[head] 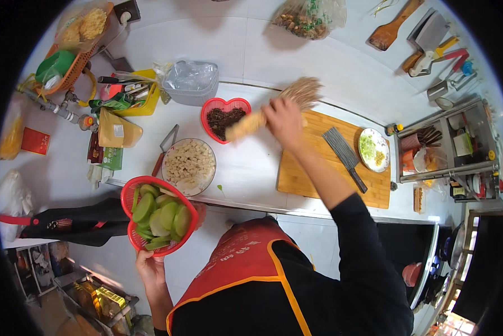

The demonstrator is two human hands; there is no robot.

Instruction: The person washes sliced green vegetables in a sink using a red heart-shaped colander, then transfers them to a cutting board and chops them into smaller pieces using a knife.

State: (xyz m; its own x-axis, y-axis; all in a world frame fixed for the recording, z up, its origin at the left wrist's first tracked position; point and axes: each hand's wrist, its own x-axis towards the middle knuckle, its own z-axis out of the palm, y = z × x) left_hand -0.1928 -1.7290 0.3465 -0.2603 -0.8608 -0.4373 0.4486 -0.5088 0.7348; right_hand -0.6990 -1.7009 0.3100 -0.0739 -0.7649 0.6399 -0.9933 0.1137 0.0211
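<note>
My left hand point(150, 266) grips the rim of a red plastic basket point(194, 227) filled with sliced green radish point(167, 216), held off the counter's front edge. My right hand point(284, 122) is closed around a small straw brush point(300, 94), blurred, over the counter between the cutting board and a red heart-shaped basket point(205, 126) of dark, crumbly food. Beside the radish basket sits a plate of white cubes point(190, 164). A cleaver point(344, 157) lies on the wooden cutting board point(304, 176), and a plate point(384, 153) with chopped green and yellow bits rests at its right side.
A peeler-like tool point(165, 149) lies left of the cubes' plate. Behind stand a grey bin point(192, 98) with a plastic liner and a yellow basket point(150, 101). A metal rack point(440, 172) stands right; a wooden spatula point(390, 31) and knives hang on the wall.
</note>
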